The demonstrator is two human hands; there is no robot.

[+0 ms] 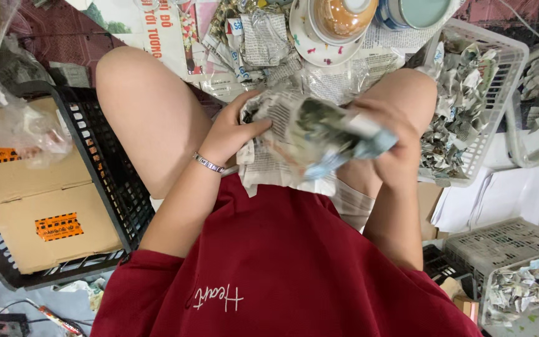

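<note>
- The crumpled newspaper-wrapped bundle [310,134], grey newsprint with a blue-and-white patch at one end, sits between the person's two bare knees, over the lap of a dark red shirt.
- The left hand [235,128] grips the bundle's left end, fingers curled into the paper; a thin beaded bracelet [209,163] circles that wrist.
- The right hand [387,146] closes around the bundle's right end, blurred, its fingers partly hidden by the paper.
- A loose flap of the same newsprint hangs below the bundle onto the shirt.
- Just beyond the bundle, away from the person, lies a spread of flat newspaper sheets with a white floral saucer [319,47] and an orange-brown ceramic bowl [341,15] stacked on it; a pale blue bowl [419,11] stands just beside them at the frame's top edge.
- Right of the bundle, past the knee, a white plastic mesh basket [500,81] holds many crumpled paper wads; its near rim is close to the right hand.
- Left of the bundle, beyond the other knee, a black plastic crate [104,162] holds a brown cardboard box with orange tape.
- A second white mesh basket [513,268] with paper wads sits lower right of the bundle.
- Free room around the bundle is narrow: knees hem it on both sides, dishes ahead.
</note>
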